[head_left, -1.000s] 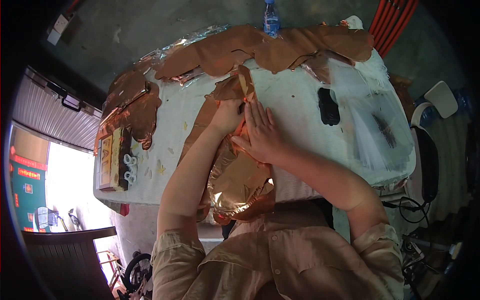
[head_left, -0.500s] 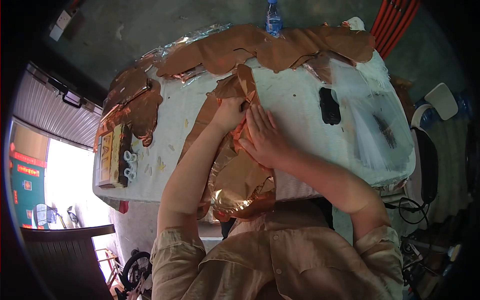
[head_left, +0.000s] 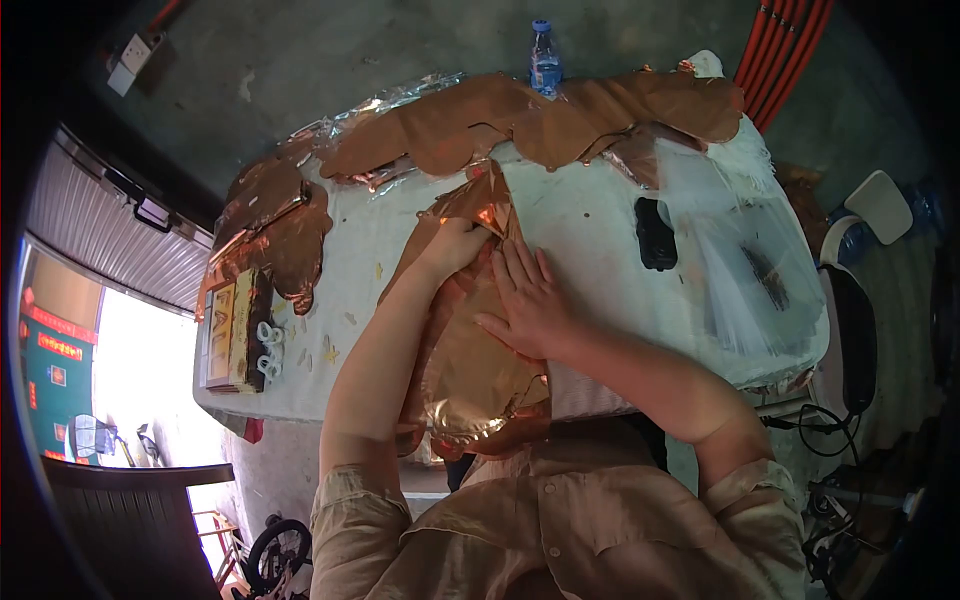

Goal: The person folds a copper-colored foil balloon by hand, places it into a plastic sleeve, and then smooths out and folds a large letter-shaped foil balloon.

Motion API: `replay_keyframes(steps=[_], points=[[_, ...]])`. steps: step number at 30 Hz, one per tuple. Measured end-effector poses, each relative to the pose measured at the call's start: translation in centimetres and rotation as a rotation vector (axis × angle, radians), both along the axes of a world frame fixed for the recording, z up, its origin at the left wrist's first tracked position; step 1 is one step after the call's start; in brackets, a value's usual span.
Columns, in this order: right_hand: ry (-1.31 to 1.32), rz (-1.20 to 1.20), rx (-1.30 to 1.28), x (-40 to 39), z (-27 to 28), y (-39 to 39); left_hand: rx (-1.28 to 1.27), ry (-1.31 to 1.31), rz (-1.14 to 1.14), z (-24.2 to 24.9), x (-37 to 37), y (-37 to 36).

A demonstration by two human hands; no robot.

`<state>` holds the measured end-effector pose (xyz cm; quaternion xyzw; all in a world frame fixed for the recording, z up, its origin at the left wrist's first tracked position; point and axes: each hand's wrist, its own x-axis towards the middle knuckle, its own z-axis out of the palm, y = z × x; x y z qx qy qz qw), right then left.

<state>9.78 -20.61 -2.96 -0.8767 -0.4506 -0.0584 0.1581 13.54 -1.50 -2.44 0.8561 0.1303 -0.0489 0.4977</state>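
Note:
A copper-coloured foil sheet, looking like a flat foil balloon [head_left: 485,375], lies lengthwise on the table in front of me, its near end over the table edge. My left hand [head_left: 458,247] is closed on a fold near its narrow far end, with fingertips partly hidden. Just to the right, my right hand [head_left: 532,305] rests flat on the foil, fingers stretched toward the far end and thumb out to the left. The foil between the hands is creased and shiny.
More flat copper foil pieces [head_left: 430,130] line the back of the white-covered table [head_left: 590,370]. A water bottle [head_left: 545,65] stands behind them. A black phone-like object [head_left: 655,233] and clear plastic bags [head_left: 740,285] lie right; a box [head_left: 235,330] and white coiled ties [head_left: 268,350] lie left.
The whole view has shifted, so the table sits lower in the picture. My right hand lies flatter over the foil, and the foil below the hands looks smoother. My left hand keeps its grip.

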Motion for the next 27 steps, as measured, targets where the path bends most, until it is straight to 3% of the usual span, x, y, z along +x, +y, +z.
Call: replay_keyframes(steps=[3,5,6,7,9,10,11,13,14,16,17,19,27], points=[[-0.015,0.010,0.031,0.0,0.1,0.0,-0.089,-0.242,-0.116,-0.8,1.4,2.0],[0.009,0.007,0.009,0.0,0.1,0.0,-0.165,-0.112,0.219,-0.4,2.3,3.1],[0.007,0.004,0.014,0.0,0.0,0.0,-0.481,-0.170,0.375,3.0,1.2,1.4],[-0.004,0.006,0.016,0.0,-0.2,0.1,-0.478,-0.172,0.370,2.8,1.3,2.2],[-0.017,0.007,0.021,0.0,-0.3,0.0,-0.440,-0.519,0.443,2.7,1.0,4.6],[0.001,0.011,0.007,0.1,-0.2,0.0,-0.057,-0.653,0.449,2.5,1.1,4.9],[0.020,0.017,-0.008,0.1,-0.1,0.0,-0.053,-0.656,0.450,2.0,1.0,4.9],[0.010,0.020,-0.011,0.0,0.0,-0.1,0.443,-0.867,0.000,3.2,0.2,2.3],[0.002,0.019,-0.018,0.0,0.1,-0.1,0.446,-0.869,0.008,3.1,0.4,1.5],[0.012,0.023,-0.013,-0.1,0.3,-0.2,0.698,-0.884,-0.309,2.5,1.1,0.4],[0.026,0.017,-0.007,-0.1,0.4,-0.1,0.702,-0.888,-0.303,2.2,1.2,-0.1],[0.027,0.018,-0.001,-0.1,0.5,-0.1,0.671,-0.645,-0.288,1.6,1.4,-0.8],[0.044,0.029,0.006,0.0,0.5,-0.1,0.691,-0.486,-0.236,1.7,3.3,-1.2]])
